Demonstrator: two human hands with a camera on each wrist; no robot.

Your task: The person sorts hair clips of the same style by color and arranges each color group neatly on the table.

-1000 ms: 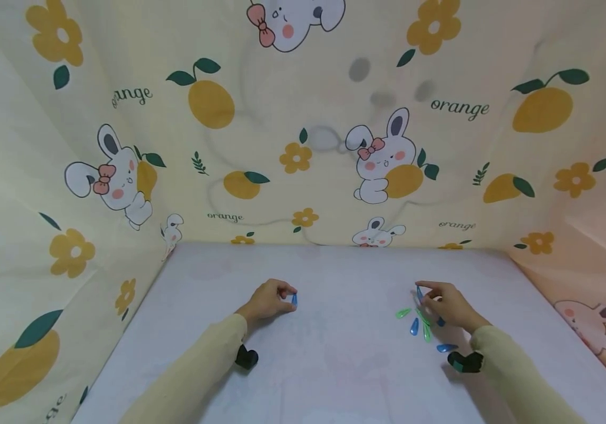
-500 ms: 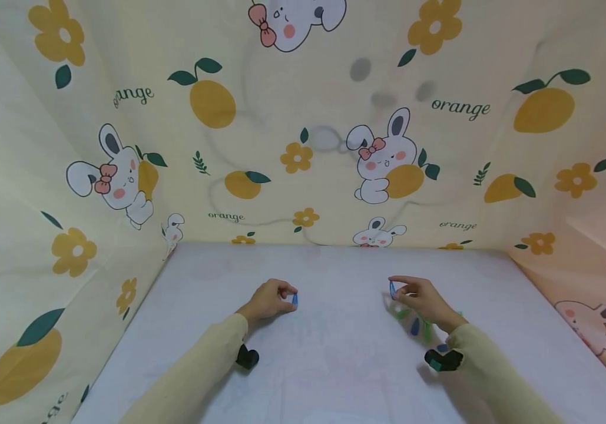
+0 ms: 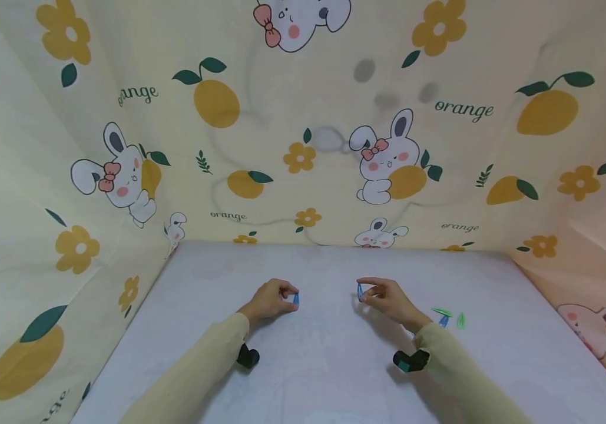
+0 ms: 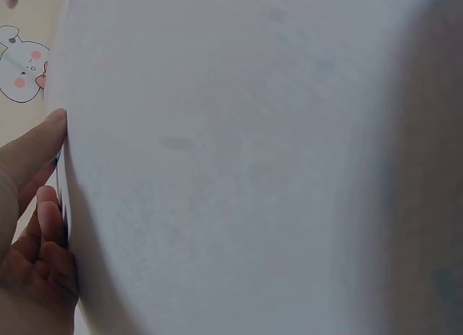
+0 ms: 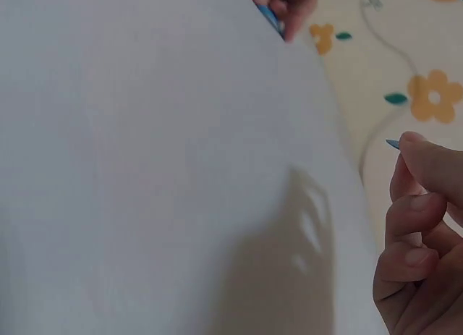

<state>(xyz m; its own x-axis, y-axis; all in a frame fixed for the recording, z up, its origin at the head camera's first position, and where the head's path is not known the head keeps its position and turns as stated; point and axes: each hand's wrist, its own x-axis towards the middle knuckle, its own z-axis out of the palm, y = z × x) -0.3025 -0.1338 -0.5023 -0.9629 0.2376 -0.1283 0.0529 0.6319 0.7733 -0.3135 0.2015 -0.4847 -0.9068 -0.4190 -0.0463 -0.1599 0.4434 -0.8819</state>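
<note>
In the head view the left hand (image 3: 270, 299) pinches a small blue clip (image 3: 295, 299) upright between thumb and fingers, close to the white tabletop. Right of it, across a gap, the right hand (image 3: 390, 301) holds another blue clip (image 3: 360, 291) between thumb and index finger. The right wrist view shows this clip's tip (image 5: 393, 143) poking out past the fingertips, with the other fingers curled. At the top of that view the left hand (image 5: 293, 6) grips its blue clip (image 5: 269, 18). In the left wrist view its clip is mostly hidden.
Beside the right forearm lie a green clip (image 3: 441, 312), a blue clip (image 3: 443, 321) and another green clip (image 3: 461, 320); the arm covers part of that area. A patterned cloth (image 3: 281, 106) rises behind the white table (image 3: 303, 365) and along its sides.
The right hand has moved left with its blue clip, away from the loose clips and nearer the left hand. The left hand has stayed in place, still pinching its clip.
</note>
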